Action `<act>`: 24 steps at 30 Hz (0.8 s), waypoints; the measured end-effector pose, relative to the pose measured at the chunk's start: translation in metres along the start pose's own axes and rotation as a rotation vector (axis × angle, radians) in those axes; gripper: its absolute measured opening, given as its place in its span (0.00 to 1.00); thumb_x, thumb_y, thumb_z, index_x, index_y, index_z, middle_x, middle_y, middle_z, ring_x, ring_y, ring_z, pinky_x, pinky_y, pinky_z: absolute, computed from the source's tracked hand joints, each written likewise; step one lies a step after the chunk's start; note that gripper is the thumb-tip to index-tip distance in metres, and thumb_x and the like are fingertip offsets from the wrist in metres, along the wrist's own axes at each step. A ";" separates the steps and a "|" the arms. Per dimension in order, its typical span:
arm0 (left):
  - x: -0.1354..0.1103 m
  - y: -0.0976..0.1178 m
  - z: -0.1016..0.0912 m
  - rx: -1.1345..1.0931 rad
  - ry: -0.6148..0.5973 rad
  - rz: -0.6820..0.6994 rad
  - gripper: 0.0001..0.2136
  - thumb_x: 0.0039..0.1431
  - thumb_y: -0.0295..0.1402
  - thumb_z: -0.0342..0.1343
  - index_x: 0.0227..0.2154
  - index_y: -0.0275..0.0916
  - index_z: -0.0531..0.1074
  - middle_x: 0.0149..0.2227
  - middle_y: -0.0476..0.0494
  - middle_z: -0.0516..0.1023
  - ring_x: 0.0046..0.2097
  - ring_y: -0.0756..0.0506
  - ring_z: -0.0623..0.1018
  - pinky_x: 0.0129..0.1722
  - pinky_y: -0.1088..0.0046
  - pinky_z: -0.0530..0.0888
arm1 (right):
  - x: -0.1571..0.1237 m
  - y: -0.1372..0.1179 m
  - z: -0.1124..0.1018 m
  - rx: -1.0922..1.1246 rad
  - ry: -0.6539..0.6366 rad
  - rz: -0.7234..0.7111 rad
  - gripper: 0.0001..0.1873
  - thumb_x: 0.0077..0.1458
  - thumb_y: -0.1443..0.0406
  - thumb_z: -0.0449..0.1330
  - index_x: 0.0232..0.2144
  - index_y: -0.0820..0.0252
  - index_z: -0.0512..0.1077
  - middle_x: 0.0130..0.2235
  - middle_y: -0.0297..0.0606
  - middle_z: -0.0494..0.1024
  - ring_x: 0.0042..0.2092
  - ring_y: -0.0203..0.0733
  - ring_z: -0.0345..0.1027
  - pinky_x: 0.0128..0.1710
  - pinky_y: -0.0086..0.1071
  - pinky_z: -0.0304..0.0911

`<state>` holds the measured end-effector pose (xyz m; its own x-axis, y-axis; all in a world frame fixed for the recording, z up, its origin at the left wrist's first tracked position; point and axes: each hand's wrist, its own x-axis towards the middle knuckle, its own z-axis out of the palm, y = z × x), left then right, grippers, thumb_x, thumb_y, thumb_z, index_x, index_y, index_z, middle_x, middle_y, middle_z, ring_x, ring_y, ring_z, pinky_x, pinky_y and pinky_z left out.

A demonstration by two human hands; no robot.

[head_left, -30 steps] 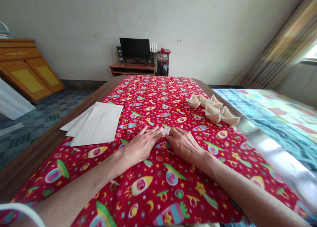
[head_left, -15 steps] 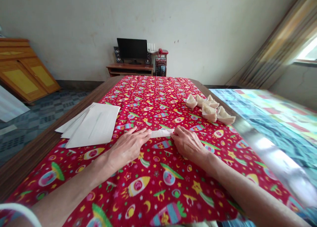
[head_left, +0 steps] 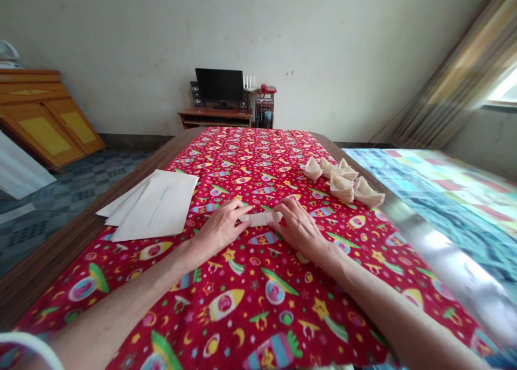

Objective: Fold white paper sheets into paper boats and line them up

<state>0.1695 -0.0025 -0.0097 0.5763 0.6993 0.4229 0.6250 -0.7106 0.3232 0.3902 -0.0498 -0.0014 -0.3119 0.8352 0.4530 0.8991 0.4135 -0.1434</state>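
Note:
A narrow folded strip of white paper [head_left: 259,219] lies crosswise on the red patterned tablecloth [head_left: 258,284]. Its left end is between the thumb and fingers of my left hand [head_left: 222,223]. At the opposite end, my right hand [head_left: 298,224] pinches the paper, thumb in front and fingers behind. Both ends are partly covered by the fingers. Left of my left hand lies a fanned stack of white paper sheets [head_left: 159,206]. Several folded paper boat shapes [head_left: 342,187] stand together beyond my right hand, near the table's right side.
Dark wooden table edges [head_left: 52,257] run along both sides of the cloth. Against the far wall stands a desk with a monitor [head_left: 220,85] and speakers. A bed [head_left: 440,197] is on the right, an orange cabinet [head_left: 52,117] on the left.
Both hands have risen from lying low at the strip's ends to a thumb-and-finger hold, closer together. Less of the strip shows between them. The view has tilted slightly.

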 end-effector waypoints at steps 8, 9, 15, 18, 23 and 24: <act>0.004 0.008 -0.002 -0.255 0.047 -0.063 0.16 0.53 0.24 0.54 0.46 0.40 0.73 0.42 0.44 0.76 0.44 0.46 0.76 0.46 0.69 0.73 | 0.001 0.012 0.003 0.278 -0.069 0.006 0.04 0.56 0.64 0.56 0.34 0.59 0.67 0.30 0.34 0.73 0.30 0.35 0.65 0.29 0.25 0.57; 0.004 0.008 -0.003 -0.264 0.073 -0.066 0.17 0.54 0.24 0.54 0.47 0.40 0.72 0.43 0.43 0.75 0.44 0.46 0.76 0.46 0.69 0.73 | 0.000 0.010 0.002 0.294 -0.072 0.019 0.03 0.56 0.65 0.56 0.32 0.59 0.67 0.28 0.33 0.72 0.29 0.34 0.65 0.28 0.25 0.55; 0.000 0.003 -0.001 -0.516 0.276 -0.296 0.20 0.58 0.38 0.52 0.51 0.36 0.62 0.43 0.40 0.69 0.41 0.47 0.76 0.38 0.69 0.77 | -0.002 0.001 -0.003 0.298 0.049 -0.001 0.05 0.55 0.68 0.55 0.27 0.60 0.66 0.26 0.34 0.72 0.28 0.33 0.64 0.28 0.25 0.53; -0.004 0.008 0.002 -0.675 0.195 -0.399 0.21 0.58 0.44 0.52 0.49 0.37 0.59 0.40 0.43 0.71 0.39 0.46 0.77 0.36 0.68 0.76 | -0.003 -0.005 -0.004 0.315 0.096 0.039 0.07 0.56 0.65 0.55 0.26 0.59 0.65 0.25 0.32 0.70 0.26 0.33 0.62 0.27 0.24 0.53; -0.006 0.034 0.002 -0.793 0.030 -0.464 0.26 0.61 0.44 0.47 0.57 0.37 0.51 0.34 0.45 0.73 0.32 0.45 0.77 0.31 0.67 0.75 | -0.006 -0.018 -0.001 0.352 0.128 -0.010 0.08 0.58 0.65 0.54 0.27 0.60 0.64 0.25 0.32 0.69 0.26 0.32 0.60 0.27 0.25 0.52; -0.005 0.039 0.000 -0.781 0.013 -0.472 0.26 0.62 0.43 0.46 0.58 0.35 0.51 0.34 0.45 0.73 0.32 0.45 0.77 0.32 0.68 0.75 | -0.007 -0.020 0.000 0.352 0.121 -0.025 0.07 0.58 0.65 0.54 0.27 0.60 0.64 0.26 0.32 0.69 0.26 0.32 0.60 0.27 0.25 0.52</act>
<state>0.1906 -0.0340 0.0008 0.3418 0.9334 0.1090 0.2579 -0.2047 0.9442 0.3740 -0.0641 -0.0015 -0.2752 0.7831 0.5577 0.7242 0.5504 -0.4155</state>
